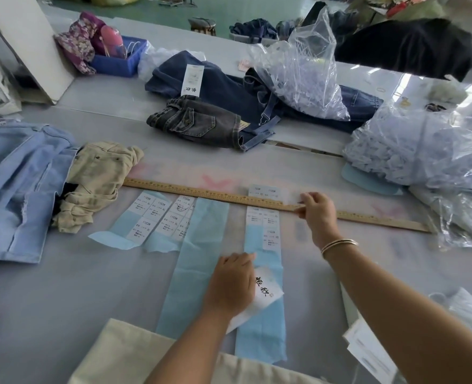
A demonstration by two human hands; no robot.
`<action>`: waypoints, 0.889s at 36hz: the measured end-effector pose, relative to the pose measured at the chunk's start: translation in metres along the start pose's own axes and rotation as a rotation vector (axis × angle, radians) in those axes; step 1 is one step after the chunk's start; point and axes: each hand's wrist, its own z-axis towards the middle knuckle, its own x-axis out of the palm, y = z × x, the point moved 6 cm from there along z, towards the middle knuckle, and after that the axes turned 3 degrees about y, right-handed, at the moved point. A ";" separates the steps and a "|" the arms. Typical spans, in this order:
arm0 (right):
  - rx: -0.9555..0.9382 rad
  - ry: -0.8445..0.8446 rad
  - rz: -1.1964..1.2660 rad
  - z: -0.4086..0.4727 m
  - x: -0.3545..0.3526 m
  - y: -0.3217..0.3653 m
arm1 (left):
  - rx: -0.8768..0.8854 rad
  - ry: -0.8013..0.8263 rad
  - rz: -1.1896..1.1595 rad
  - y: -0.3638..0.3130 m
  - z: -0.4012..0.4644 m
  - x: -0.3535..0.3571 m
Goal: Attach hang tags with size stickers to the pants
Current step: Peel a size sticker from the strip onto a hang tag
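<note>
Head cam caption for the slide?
Left hand holds hang tag; right hand at wooden ruler over sticker sheets.

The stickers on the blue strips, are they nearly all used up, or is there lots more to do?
Some are gone: the middle blue strip is bare, and one dark jeans pair already carries a white tag. Right now the left hand holds a hang tag while the right hand reaches for the sticker sheet at the ruler. Many stickers remain, and the beige pants show no tag.
</note>
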 end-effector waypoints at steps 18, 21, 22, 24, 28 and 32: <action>-0.515 0.095 -0.028 -0.254 -0.039 0.019 | -0.731 -0.348 -0.866 -0.003 -0.069 -0.069; -0.790 0.138 -0.185 -0.299 -0.032 0.030 | -0.758 -0.403 -0.931 -0.024 -0.094 -0.073; -0.819 0.155 -0.193 -0.309 -0.032 0.031 | -0.766 -0.425 -0.947 -0.031 -0.103 -0.074; -0.843 0.180 -0.192 -0.324 -0.033 0.034 | -0.784 -0.484 -0.947 -0.043 -0.120 -0.079; -0.882 0.205 -0.191 -0.345 -0.038 0.029 | -0.822 -0.550 -0.948 -0.061 -0.152 -0.081; -0.917 0.184 -0.269 -0.356 -0.045 0.021 | -0.932 -0.525 -1.094 -0.071 -0.172 -0.072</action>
